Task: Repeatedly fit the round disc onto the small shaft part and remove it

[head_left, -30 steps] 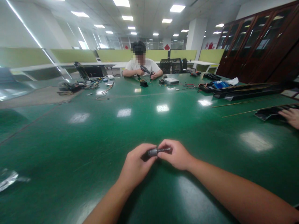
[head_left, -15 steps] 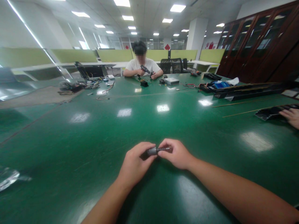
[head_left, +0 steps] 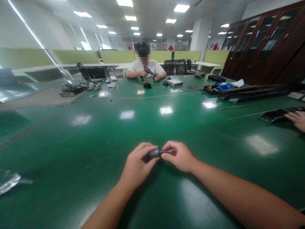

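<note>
My left hand (head_left: 138, 165) is closed round a small grey cylinder (head_left: 153, 153), thumb in front and fingers behind. From the cylinder's right end runs a thin dark ribbed shaft (head_left: 166, 151), which looks like part of a small motor or a screw rod. My right hand (head_left: 179, 156) pinches this shaft between thumb and fingers, just right of the cylinder. The fingers partly cover both parts. Both hands are held close together over the green table (head_left: 152, 127), near its front.
Across the table a person (head_left: 145, 66) holds a dark power drill (head_left: 148, 70). At right, another person's hand (head_left: 297, 119) rests on a black channel piece (head_left: 274, 115). Black rails (head_left: 252, 93) lie behind it. Electronic parts (head_left: 90, 85) are piled far left. Clear plastic (head_left: 9, 184) lies near left.
The fingers of my left hand have shifted slightly up and to the left on the grey cylinder. My right hand has barely moved.
</note>
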`<state>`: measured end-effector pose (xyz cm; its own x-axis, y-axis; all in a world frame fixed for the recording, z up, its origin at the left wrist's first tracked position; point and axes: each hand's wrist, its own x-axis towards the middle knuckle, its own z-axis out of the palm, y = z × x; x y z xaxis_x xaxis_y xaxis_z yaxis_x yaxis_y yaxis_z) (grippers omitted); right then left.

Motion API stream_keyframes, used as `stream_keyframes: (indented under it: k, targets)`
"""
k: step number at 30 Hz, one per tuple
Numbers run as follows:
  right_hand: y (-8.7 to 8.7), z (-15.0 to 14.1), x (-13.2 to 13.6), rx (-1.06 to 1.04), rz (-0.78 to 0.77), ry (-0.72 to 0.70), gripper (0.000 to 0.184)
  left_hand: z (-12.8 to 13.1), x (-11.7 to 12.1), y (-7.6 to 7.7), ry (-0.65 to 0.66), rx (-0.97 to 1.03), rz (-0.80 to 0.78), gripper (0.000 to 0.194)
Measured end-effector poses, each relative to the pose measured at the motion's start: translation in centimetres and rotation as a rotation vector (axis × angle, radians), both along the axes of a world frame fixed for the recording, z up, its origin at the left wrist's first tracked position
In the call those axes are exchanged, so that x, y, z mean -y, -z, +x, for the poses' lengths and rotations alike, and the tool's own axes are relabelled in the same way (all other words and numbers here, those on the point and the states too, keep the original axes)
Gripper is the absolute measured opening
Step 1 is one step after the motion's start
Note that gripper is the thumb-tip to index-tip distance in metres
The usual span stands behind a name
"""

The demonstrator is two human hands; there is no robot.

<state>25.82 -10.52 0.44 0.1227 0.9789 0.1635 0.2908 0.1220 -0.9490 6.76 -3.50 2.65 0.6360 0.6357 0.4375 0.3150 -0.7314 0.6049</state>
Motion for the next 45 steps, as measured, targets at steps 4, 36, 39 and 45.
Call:
stream_keyframes:
  k: [4,36,39,45]
  targets:
    - [0.1,0.0,0.0,-0.027,0.003,0.009,0.011,0.0,-0.1,0.2,0.008,0.012,0.008,0.024]
    - [0.6,0.3,-0.7,-0.467,0.073,0.155,0.021,-0.4,-1.6,0.1,-0.301,0.071,-0.139,0.036]
    - [0.6,0.3,-0.9,-0.49,0.052,0.146,0.03,-0.2,-2.1,0.2,-0.354,0.292,-0.421,0.049]
    - [0.5,0.2,-0.9,-0.506,0.076,0.159,0.042,-0.1,-2.1,-0.8,-0.442,0.833,-0.821,0.035]
